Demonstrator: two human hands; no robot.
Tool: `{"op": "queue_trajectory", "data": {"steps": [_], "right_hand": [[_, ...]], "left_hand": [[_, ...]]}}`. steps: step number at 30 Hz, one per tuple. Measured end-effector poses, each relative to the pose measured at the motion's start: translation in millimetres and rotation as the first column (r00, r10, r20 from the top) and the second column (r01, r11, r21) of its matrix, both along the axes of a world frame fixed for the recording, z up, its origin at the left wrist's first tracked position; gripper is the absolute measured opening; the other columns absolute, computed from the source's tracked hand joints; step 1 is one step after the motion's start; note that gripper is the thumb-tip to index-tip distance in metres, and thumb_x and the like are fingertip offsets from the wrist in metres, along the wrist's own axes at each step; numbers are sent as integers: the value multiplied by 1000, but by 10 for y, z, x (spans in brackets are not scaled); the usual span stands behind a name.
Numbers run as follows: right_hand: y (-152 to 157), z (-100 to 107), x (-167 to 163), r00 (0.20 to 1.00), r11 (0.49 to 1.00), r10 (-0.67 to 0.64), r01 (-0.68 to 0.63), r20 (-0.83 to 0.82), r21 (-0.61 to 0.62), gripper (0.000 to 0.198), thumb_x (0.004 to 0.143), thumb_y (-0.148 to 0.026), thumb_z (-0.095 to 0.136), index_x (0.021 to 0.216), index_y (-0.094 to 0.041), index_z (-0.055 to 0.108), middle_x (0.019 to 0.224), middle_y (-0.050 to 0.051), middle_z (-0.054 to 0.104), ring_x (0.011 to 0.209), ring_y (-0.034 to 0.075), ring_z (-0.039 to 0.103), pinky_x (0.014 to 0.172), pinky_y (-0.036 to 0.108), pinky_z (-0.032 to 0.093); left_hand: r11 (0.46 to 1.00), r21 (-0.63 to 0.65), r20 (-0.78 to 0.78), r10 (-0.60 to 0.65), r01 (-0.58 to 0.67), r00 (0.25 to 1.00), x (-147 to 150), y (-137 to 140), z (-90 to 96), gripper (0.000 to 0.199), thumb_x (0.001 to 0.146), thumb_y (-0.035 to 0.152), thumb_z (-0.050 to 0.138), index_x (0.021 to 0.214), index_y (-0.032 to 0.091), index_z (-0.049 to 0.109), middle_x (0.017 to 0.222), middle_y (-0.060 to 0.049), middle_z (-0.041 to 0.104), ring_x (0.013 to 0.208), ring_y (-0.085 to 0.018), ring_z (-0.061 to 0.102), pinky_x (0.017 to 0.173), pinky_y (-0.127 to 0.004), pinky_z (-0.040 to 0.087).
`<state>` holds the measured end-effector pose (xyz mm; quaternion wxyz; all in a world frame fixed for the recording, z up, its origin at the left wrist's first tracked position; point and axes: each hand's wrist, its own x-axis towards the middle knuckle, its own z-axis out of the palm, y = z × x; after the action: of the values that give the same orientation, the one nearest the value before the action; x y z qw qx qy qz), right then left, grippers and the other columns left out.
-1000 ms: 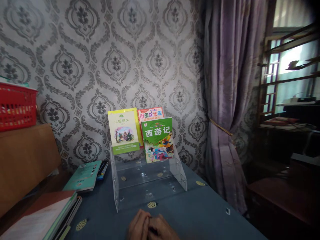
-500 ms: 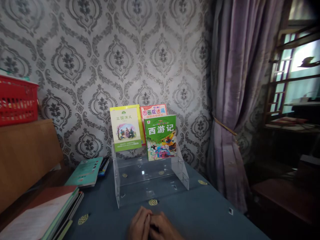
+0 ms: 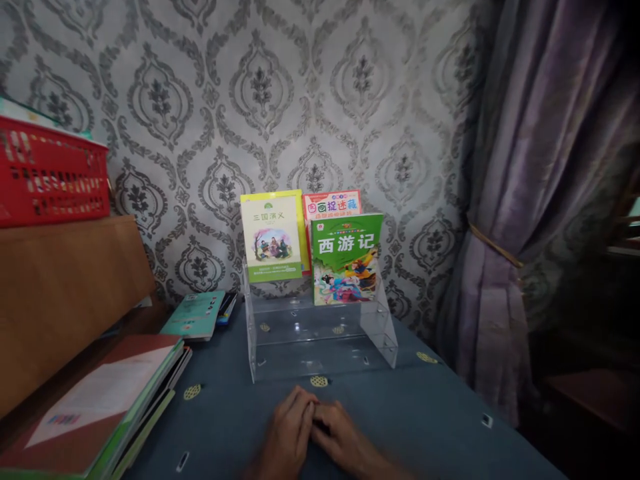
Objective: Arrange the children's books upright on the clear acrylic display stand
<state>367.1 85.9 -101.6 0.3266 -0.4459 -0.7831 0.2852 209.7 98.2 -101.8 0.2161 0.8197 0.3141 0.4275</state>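
Note:
My left hand (image 3: 289, 430) and my right hand (image 3: 343, 435) rest together on the dark blue tablecloth, fingertips touching. Both have their fingers curled, and no object shows in either. Just beyond them stands a clear acrylic tiered rack (image 3: 305, 357). On its upper part lean a green picture book (image 3: 345, 270) at the right and a pale green-white book (image 3: 273, 240) at the left. A yellow book (image 3: 303, 233) shows behind the pale one, and a pink-red book (image 3: 333, 202) behind the green one. The rack's lower tiers hold no books.
Stacked books and notebooks (image 3: 100, 407) lie at the left, with a teal book (image 3: 196, 315) farther back. A red basket (image 3: 55, 175) sits on a wooden box-like piece (image 3: 70, 293). Patterned wallpaper (image 3: 320, 100) rises behind; a tied purple curtain (image 3: 500, 280) hangs at the right.
My view has turned left and slightly downward, so the rack and books appear farther right and higher. Both hands stay together, with more of them in view; the books have not moved.

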Motion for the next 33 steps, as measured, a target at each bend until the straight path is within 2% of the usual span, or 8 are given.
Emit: {"op": "queue_trajectory", "data": {"steps": [4,10,19,26,30,33], "right_hand": [[12,24,-5,999,999,35,-35,-18,-18,25,91,-22,49,84,-16,72,84,5,74,77,17,63,76,26,45],[13,6,3,999,999,40,-40,-7,-23,25,93,-24,50,86,-16,72,88,6,74,81,18,63,80,28,44],[66,-196,34,999,999,24,-26,39,41,25,94,-25,48,90,-17,72,95,9,75,90,21,66,88,32,45],[72,-202,38,999,999,37,-37,6,24,26,94,-27,49,89,-18,73,93,9,75,90,22,66,87,32,47],[38,-135,26,998,998,54,-54,-21,13,29,94,-29,47,91,-19,74,96,9,75,95,23,66,90,32,46],[48,-146,29,997,998,57,-56,-48,19,33,96,-33,44,94,-20,74,96,8,75,90,21,66,86,29,47]], "left_hand": [[999,-44,11,16,-15,1000,22,-33,40,35,105,30,32,96,19,64,91,-7,66,87,-17,64,81,-28,51],[998,-58,13,19,-18,1000,8,-24,-22,36,105,30,32,100,18,65,93,-7,66,90,-17,64,82,-29,50],[999,6,-7,49,-49,999,1,-40,-39,39,106,35,31,107,21,68,97,-8,70,96,-18,66,88,-30,53],[999,3,29,53,-53,998,36,-42,-49,42,106,35,30,102,20,68,93,-8,70,91,-17,66,84,-29,54],[998,10,30,67,-68,997,51,4,-152,41,106,34,30,102,20,68,92,-8,69,91,-18,67,83,-29,54],[992,58,24,112,-113,993,83,84,-273,41,106,35,30,98,21,68,89,-8,70,86,-18,68,79,-28,55]]}}
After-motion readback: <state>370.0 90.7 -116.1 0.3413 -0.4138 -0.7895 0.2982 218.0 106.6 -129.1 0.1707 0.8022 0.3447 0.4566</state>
